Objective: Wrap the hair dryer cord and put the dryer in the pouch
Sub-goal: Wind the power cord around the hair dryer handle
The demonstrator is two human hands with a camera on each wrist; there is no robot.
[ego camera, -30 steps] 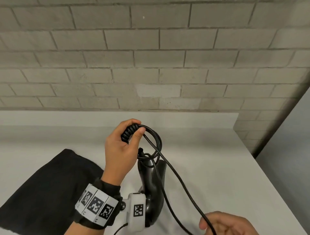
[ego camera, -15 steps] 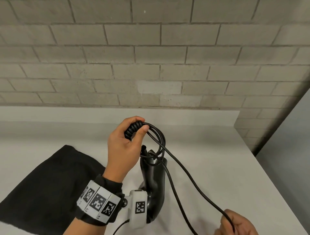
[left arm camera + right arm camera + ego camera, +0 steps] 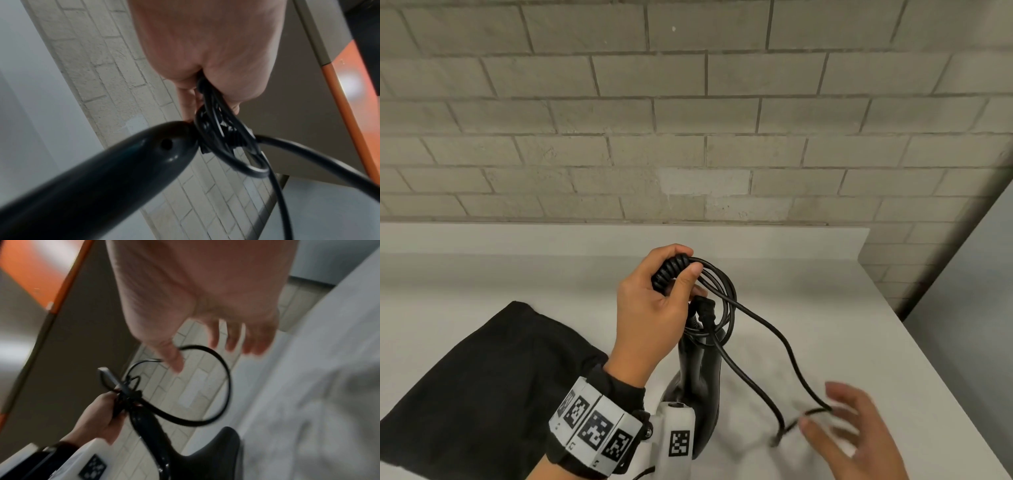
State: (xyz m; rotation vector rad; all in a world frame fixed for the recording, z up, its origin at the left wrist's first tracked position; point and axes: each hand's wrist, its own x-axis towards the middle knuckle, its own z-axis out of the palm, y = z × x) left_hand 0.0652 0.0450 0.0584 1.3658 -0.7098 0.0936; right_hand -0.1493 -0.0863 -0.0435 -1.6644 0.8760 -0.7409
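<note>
My left hand holds several loops of the black cord bunched at the top of the black hair dryer, which hangs handle up over the white counter. In the left wrist view the dryer handle points at the camera, with the cord loops under my left hand. The loose cord runs down right to my right hand, whose fingers are spread; a bend of cord lies against them. In the right wrist view the cord arcs past the thumb of the right hand. A black pouch lies flat at left.
The white counter ends in an edge on the right, with grey floor beyond. A grey brick wall stands behind a low backsplash. The pouch covers the counter's left part.
My right hand rose into view and spread its fingers, letting go of the cord it gripped. The taut cord now sags in a loose bend. My left hand keeps the loops.
</note>
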